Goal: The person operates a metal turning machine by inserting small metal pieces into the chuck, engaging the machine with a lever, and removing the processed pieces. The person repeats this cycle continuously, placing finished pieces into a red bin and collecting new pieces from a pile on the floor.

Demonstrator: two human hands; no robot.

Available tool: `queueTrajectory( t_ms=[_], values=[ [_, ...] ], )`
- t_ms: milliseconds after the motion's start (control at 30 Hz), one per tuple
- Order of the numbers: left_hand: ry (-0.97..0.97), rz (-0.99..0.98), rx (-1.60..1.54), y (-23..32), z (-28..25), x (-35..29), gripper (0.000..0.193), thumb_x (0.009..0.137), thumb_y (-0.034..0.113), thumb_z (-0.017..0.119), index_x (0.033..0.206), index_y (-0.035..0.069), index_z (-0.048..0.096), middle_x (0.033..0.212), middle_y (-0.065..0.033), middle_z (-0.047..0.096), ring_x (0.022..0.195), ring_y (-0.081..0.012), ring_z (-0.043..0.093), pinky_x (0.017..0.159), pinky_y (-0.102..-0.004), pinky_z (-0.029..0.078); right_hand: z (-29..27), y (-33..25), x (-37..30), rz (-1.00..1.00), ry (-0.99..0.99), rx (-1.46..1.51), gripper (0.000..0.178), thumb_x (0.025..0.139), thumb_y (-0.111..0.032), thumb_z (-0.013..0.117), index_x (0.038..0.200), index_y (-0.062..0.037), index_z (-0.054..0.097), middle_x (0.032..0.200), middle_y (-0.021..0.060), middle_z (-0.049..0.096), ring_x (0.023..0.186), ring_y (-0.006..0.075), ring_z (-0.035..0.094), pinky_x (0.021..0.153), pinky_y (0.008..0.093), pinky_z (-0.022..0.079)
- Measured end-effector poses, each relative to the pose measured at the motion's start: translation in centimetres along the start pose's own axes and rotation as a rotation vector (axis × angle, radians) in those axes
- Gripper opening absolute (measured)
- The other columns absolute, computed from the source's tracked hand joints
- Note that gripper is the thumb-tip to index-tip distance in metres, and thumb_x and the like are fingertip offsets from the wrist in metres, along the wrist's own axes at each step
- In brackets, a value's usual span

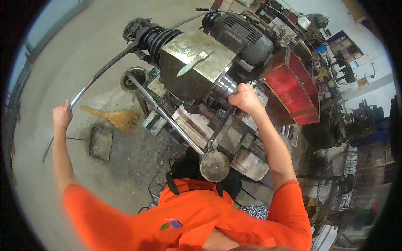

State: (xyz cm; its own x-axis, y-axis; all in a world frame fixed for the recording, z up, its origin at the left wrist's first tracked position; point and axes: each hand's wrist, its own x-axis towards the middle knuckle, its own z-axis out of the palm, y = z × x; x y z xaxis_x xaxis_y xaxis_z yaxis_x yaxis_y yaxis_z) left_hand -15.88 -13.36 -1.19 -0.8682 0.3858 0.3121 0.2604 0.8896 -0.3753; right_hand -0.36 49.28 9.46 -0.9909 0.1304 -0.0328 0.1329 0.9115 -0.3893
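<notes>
At the far left, my left hand (63, 113) is wrapped round a long curved-looking metal lever (91, 83), which runs up to the pulley end of a belt-driven machine (200, 54). My right hand (245, 98) is closed at the bright steel spindle (226, 85) on the machine's right side. Whatever sits inside those fingers is hidden. On top of the metal housing lies a flat pointed tool (190, 67). Between my arms, a steel bar (176, 126) slopes down toward a round metal disc (215, 166) close to my body.
Behind the housing stands a finned motor (245, 38), with a red metal box (289, 88) to its right. A straw broom (116, 118) and a dustpan (100, 144) lie on the left floor. Small metal pieces (255, 211) are heaped near my right elbow; a fan (344, 178) stands farther right.
</notes>
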Motion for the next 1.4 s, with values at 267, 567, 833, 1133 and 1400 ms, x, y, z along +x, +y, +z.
queueTrajectory(
  t_ms=[267,567,833,1133,1400],
  values=[
    [0.448,-0.083,-0.542,9.1,-1.5,3.9,0.027,0.080,0.014,0.060,0.104,0.002,0.061,0.084,-0.0133,0.065,0.077,-0.0311,0.063,0.070,-0.0408,0.050,0.9,3.3,-3.2,-0.497,0.329,-0.125,0.024,0.056,-0.013,0.062,0.077,-0.0031,0.067,0.101,0.0153,0.063,0.088,0.0341,0.055,0.076,0.0397,0.046],
    [-0.519,0.159,-0.516,32.8,4.6,-1.0,0.046,0.075,0.039,0.068,0.105,0.005,0.062,0.099,-0.0189,0.065,0.086,-0.0323,0.064,0.072,-0.0422,0.050,-2.7,10.6,-22.8,0.009,0.460,0.060,0.037,0.057,-0.008,0.059,0.093,-0.0025,0.066,0.109,0.0155,0.061,0.099,0.0333,0.056,0.086,0.0384,0.046],
    [-0.410,0.378,-0.352,31.7,3.0,3.4,0.029,0.076,0.033,0.066,0.099,0.016,0.067,0.091,-0.0096,0.068,0.087,-0.0281,0.065,0.073,-0.0438,0.049,0.6,25.7,-41.8,0.688,0.551,-0.173,0.054,0.058,-0.014,0.064,0.112,-0.0049,0.062,0.110,0.0169,0.062,0.103,0.0340,0.057,0.090,0.0383,0.044],
    [-0.382,-0.328,-1.440,25.6,-2.5,5.3,0.050,0.089,0.038,0.057,0.109,-0.008,0.055,0.075,-0.0179,0.065,0.053,-0.0196,0.063,0.046,-0.0251,0.050,4.7,32.1,-55.6,1.367,0.132,-0.433,0.032,0.070,-0.019,0.058,0.097,-0.0033,0.060,0.093,0.0221,0.063,0.090,0.0383,0.061,0.081,0.0444,0.048],
    [-0.280,-0.634,-1.802,32.9,-4.1,6.2,0.031,0.090,0.025,0.053,0.105,-0.002,0.052,0.074,-0.0083,0.060,0.055,-0.0201,0.061,0.047,-0.0323,0.052,13.4,18.0,-57.8,1.095,0.355,-0.089,0.021,0.058,-0.019,0.059,0.069,-0.0006,0.057,0.067,0.0199,0.060,0.061,0.0352,0.058,0.055,0.0449,0.045]
  ],
)
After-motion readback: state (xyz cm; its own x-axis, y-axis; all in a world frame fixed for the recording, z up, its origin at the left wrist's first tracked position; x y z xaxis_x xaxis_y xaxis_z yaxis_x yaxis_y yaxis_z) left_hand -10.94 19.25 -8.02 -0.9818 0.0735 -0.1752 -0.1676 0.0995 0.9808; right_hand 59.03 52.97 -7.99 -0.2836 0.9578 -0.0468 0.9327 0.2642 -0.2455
